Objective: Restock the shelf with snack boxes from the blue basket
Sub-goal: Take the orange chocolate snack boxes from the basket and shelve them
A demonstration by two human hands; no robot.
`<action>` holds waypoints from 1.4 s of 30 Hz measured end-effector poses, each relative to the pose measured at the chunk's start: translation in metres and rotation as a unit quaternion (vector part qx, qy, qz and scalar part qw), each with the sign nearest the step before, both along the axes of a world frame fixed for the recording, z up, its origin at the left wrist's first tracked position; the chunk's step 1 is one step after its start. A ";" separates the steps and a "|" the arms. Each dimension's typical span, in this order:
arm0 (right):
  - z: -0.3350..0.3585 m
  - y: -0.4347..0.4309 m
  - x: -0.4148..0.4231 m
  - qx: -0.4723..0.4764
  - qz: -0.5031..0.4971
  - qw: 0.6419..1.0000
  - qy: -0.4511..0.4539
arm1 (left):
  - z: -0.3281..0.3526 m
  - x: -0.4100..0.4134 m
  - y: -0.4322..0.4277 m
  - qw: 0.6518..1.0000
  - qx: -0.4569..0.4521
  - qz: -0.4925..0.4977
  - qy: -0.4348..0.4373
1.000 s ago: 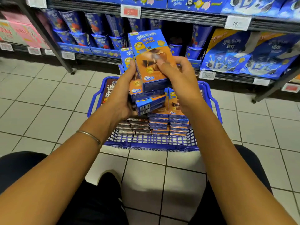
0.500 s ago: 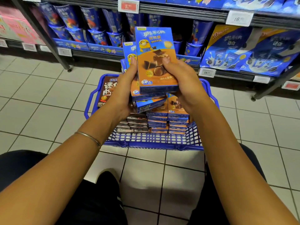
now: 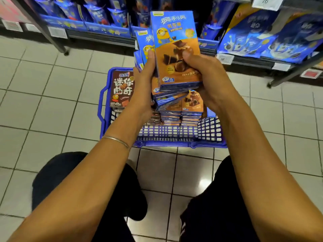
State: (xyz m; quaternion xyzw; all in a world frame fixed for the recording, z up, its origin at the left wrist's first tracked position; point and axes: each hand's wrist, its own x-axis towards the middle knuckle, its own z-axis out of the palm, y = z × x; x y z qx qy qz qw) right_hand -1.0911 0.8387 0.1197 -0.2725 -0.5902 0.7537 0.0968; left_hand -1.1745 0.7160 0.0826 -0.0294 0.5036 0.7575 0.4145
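Note:
A bundle of blue-and-orange snack boxes (image 3: 174,32) is held upright above the blue basket (image 3: 174,138). My left hand (image 3: 145,81) grips the bundle's left side, fingers behind and thumb on the front. My right hand (image 3: 202,74) grips its right side, thumb across the front box. More of the same boxes (image 3: 188,109) lie stacked in the basket, with a brown snack box (image 3: 121,89) standing at its left. The low shelf (image 3: 244,62) runs across the top of the view.
Blue snack cups (image 3: 97,13) fill the shelf on the left, and large blue bags (image 3: 262,37) lie on the right. Price tags (image 3: 222,59) hang on the shelf edge. A slanted metal strut (image 3: 45,30) meets the tiled floor. My knees frame the bottom.
Both hands have lifted the bundle of boxes higher above the basket and nearer the shelf. The view has moved closer to the shelf.

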 end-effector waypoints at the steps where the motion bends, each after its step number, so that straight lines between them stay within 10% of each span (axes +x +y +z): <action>1: 0.019 -0.001 0.000 -0.007 -0.004 1.000 -0.004 | 0.021 0.002 -0.002 1.000 -0.010 0.000 -0.012; 17: 0.494 0.007 0.092 0.013 -0.016 1.000 0.010 | 0.518 0.077 -0.003 0.997 -0.004 -0.005 0.082; 42: 0.826 0.121 0.032 0.213 -0.073 0.936 0.272 | 0.842 -0.028 0.135 0.893 0.174 0.015 0.416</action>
